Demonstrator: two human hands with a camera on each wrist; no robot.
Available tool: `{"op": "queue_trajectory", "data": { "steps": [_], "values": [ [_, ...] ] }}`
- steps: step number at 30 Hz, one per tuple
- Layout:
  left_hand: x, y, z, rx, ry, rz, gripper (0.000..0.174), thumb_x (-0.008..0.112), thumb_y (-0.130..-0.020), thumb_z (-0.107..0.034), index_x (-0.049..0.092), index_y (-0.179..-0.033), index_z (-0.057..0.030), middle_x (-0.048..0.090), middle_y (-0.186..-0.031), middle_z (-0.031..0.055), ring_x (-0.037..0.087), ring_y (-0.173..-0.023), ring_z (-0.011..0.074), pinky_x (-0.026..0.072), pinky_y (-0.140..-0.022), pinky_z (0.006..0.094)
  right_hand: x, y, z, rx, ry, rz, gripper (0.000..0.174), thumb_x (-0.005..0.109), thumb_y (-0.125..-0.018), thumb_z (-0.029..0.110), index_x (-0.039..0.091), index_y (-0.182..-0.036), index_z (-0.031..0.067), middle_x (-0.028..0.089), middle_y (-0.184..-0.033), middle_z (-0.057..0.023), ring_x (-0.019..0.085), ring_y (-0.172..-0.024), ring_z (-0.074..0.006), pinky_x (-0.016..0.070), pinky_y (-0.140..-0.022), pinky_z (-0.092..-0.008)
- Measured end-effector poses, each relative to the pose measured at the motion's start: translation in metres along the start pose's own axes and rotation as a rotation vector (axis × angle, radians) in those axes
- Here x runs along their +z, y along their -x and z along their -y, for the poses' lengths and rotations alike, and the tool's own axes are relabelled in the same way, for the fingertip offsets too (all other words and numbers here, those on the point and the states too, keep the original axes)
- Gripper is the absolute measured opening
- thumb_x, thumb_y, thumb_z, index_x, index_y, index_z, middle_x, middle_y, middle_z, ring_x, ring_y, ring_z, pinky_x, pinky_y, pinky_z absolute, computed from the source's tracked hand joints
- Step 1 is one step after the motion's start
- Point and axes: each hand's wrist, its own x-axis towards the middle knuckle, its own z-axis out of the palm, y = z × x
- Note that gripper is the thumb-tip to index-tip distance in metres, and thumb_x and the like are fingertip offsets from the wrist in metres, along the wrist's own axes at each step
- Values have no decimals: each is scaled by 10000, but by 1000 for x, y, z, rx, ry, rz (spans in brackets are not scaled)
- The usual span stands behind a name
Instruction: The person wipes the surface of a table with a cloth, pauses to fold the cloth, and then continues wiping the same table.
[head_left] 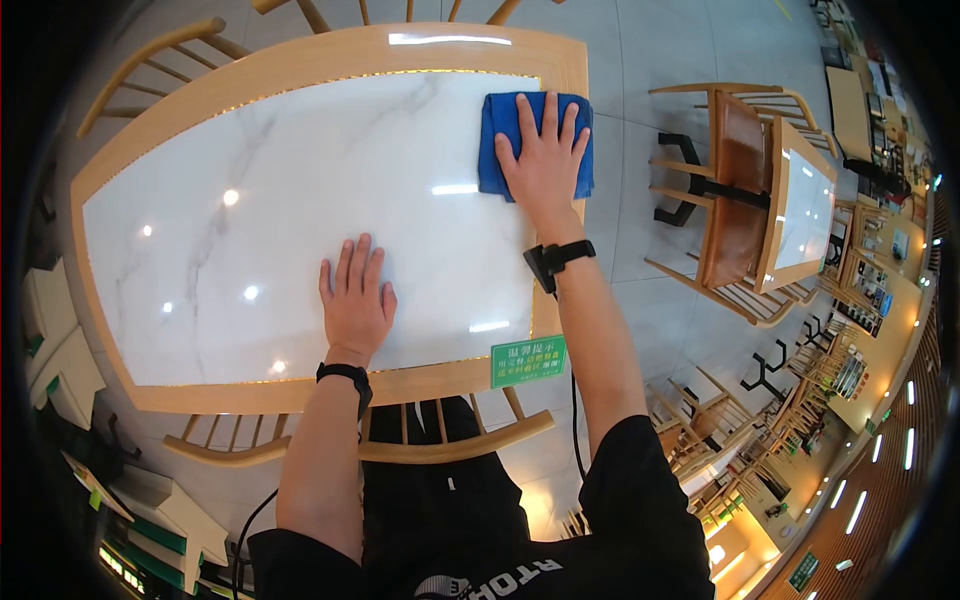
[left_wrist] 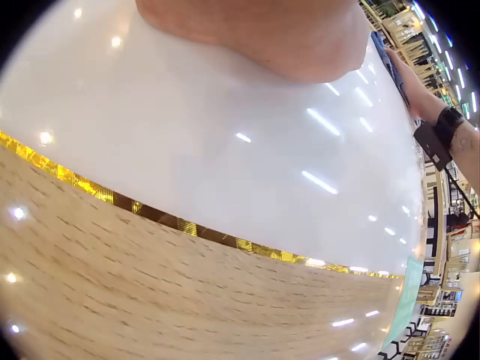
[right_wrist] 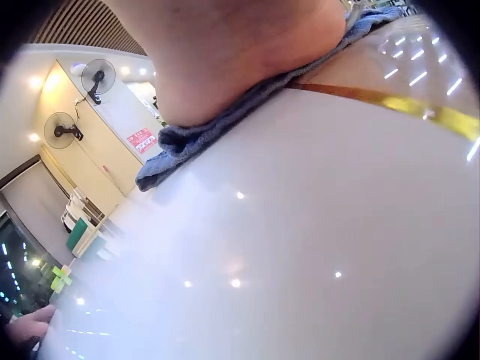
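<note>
One cloth (head_left: 500, 118), roughly square, no clear long axis, directly under my right grip (head_left: 546, 165); that grip is palm down, fingers straight and spread, not pinching; cloth at the worktop's (head_left: 200, 230) far right corner, overlapping its wood rim (head_left: 562, 58); left grip (head_left: 357, 300) flat on the worktop, fingers straight, well apart from it, nearer me.

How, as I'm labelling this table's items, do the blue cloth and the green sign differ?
The blue cloth is soft, with rumpled edges; the green sign looks flat and bears printed writing. The right hand rests on the cloth, while no hand touches the sign. The cloth lies at the table's far right corner, the sign at its near right corner. Both overlap the wooden border.
</note>
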Motion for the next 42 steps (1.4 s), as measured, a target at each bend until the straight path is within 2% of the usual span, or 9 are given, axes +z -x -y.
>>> {"op": "queue_trajectory", "data": {
  "steps": [3, 6, 14, 18, 25, 32, 42],
  "values": [
    [5, 2, -1, -12, -22, -3, 536, 614, -966, -249, 519, -1483, -144, 388, -1680, 46, 349, -1553, 262, 205, -1272, 566, 7, -31, -7, -10, 13, -31, 662, 512, -1016, 551, 488, -1588, 217, 337, -1693, -200, 234, -1558, -525, 158, -1213, -742],
    [6, 2, 0, -1, 19, -13, 561, 615, -960, -205, 491, -1500, -115, 386, -1679, 75, 350, -1553, 289, 206, -1266, 578, 15, -64, -11, -11, 36, -43, 672, 509, -1014, 566, 462, -1601, 241, 334, -1698, -185, 236, -1558, -521, 155, -1200, -763],
    [3, 1, -5, -27, 73, -11, 500, 626, -959, -222, 563, -1444, -117, 437, -1650, 59, 376, -1539, 262, 219, -1264, 567, 37, -124, -15, -2, 68, -59, 679, 498, -1016, 589, 453, -1603, 251, 319, -1703, -186, 232, -1552, -538, 156, -1177, -793],
    [1, -1, -4, -35, 96, -37, 481, 627, -960, -231, 585, -1428, -129, 452, -1641, 44, 396, -1527, 251, 228, -1262, 564, 41, -142, 5, 3, 89, -32, 680, 462, -1031, 615, 443, -1607, 254, 320, -1696, -204, 222, -1550, -548, 159, -1168, -803],
    [-1, -2, -5, -43, 86, -31, 467, 629, -961, -238, 599, -1418, -146, 459, -1635, 34, 398, -1524, 242, 229, -1263, 551, 47, -138, 45, -40, 43, -76, 740, 464, -1020, 652, 422, -1619, 221, 321, -1677, -262, 200, -1549, -569, 149, -1149, -825],
    [-2, -5, -4, -40, 56, -39, 468, 640, -964, -247, 597, -1421, -153, 460, -1634, 30, 398, -1523, 237, 230, -1263, 549, 51, -111, 67, -61, -1, -125, 780, 437, -1014, 688, 401, -1637, 221, 249, -1715, -255, 165, -1567, -563, 129, -1169, -806],
    [-3, -5, -7, -16, -42, -30, 482, 588, -1000, -254, 559, -1473, -164, 408, -1669, 33, 364, -1542, 233, 225, -1264, 557, 45, -50, 80, -77, -5, -147, 740, 469, -1006, 657, 425, -1629, 261, 279, -1716, -223, 186, -1573, -536, 123, -1178, -796]
  ]
}}
